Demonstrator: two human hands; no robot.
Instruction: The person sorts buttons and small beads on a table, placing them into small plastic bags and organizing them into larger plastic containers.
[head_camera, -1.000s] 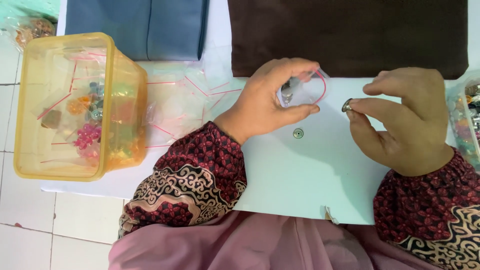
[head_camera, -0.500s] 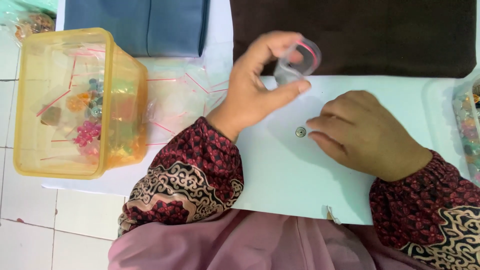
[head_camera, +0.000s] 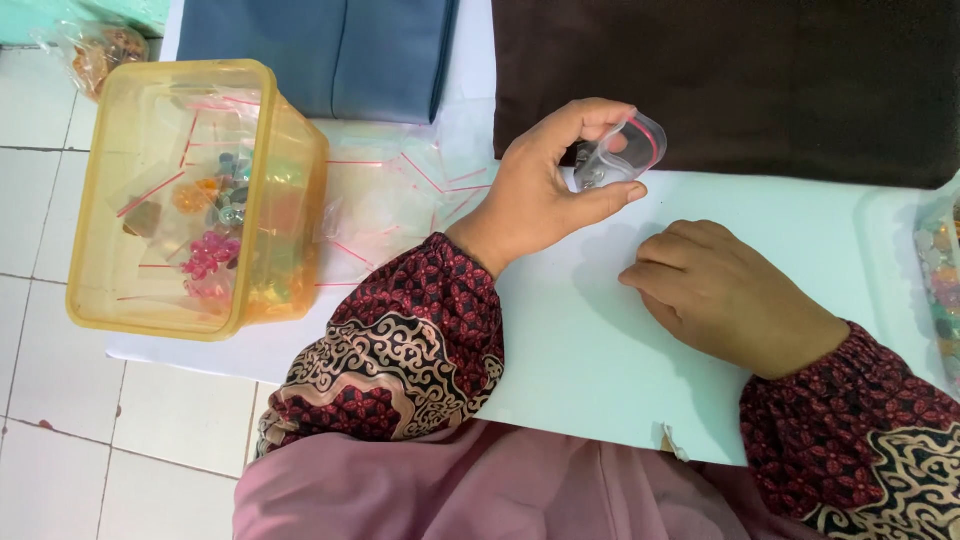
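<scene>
Clear plastic, edged with a red zip strip, forms the small bag (head_camera: 618, 152) that is pinched between the thumb and curled fingers of the left hand (head_camera: 545, 190). The bag is held open-mouthed just above the far edge of the white sheet (head_camera: 580, 360), and a few small dark pieces can be made out inside it. The right hand (head_camera: 725, 295) is laid knuckles-up on the sheet to the right, its fingers curled under; whether anything is held beneath them cannot be told. A yellow plastic tub (head_camera: 195, 200) is seen at the far left, with small bags and coloured beads inside. More empty zip bags (head_camera: 385, 205) are spread between the tub and the left hand. A blue cloth (head_camera: 320, 55) and a brown cloth (head_camera: 730, 80) are laid along the far side.
</scene>
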